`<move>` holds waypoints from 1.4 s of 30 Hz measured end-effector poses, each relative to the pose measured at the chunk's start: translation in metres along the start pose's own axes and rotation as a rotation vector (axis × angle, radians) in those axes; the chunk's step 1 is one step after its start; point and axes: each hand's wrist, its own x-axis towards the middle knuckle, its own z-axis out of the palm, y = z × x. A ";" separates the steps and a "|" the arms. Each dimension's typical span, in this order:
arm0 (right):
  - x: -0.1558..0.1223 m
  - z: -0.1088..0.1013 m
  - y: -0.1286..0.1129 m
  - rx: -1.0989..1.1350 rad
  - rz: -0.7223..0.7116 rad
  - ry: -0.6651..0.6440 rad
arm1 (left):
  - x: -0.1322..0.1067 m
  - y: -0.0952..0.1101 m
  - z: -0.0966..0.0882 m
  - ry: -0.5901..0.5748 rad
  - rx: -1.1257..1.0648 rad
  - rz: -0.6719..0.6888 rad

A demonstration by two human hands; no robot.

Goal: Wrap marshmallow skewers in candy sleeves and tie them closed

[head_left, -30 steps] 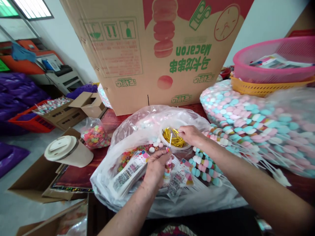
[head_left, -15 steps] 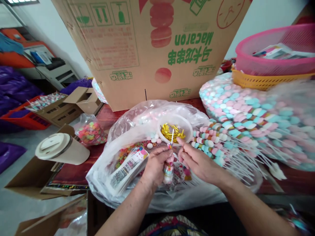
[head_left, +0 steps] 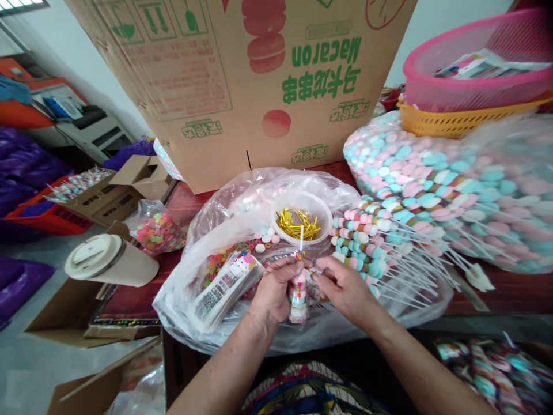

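Note:
My left hand (head_left: 279,288) is closed around the gathered neck of a clear bag holding a marshmallow skewer (head_left: 298,297). The skewer is upside down, its white stick pointing up and its pink, white and blue pieces hanging below my fingers. Close on the right, my right hand (head_left: 345,282) pinches at the bag's neck; whatever lies between those fingertips is too small to make out. Just beyond both hands stands a white bowl (head_left: 326,231) of gold twist ties (head_left: 298,223). A stack of printed bags (head_left: 227,288) lies left of my left hand.
Unwrapped marshmallow skewers (head_left: 367,236) lie to the right, before a big bag of marshmallows (head_left: 397,155). A large carton (head_left: 242,92) stands behind. On the left are a lidded cup (head_left: 129,265) and a bag of ring candies (head_left: 158,230). Wrapped skewers (head_left: 488,369) sit lower right.
My right hand's index finger was stretched toward the stick; now its fingers are curled in a pinch beside the bag's neck. My left hand keeps its hold. The view has shifted slightly.

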 end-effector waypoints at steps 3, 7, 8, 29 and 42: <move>-0.012 -0.009 -0.001 0.044 -0.143 0.124 | 0.002 -0.001 -0.002 -0.020 0.030 -0.002; -0.015 -0.012 -0.018 0.076 -0.183 0.080 | -0.002 -0.005 0.003 0.018 0.194 0.033; -0.012 -0.010 -0.021 0.078 -0.164 0.018 | -0.003 -0.006 0.004 0.025 0.229 0.064; -0.008 -0.008 -0.011 0.003 -0.246 -0.114 | -0.013 -0.003 -0.018 -0.243 0.154 -0.279; -0.001 0.005 -0.018 -0.562 -0.731 0.396 | -0.022 -0.002 -0.007 0.007 0.161 0.187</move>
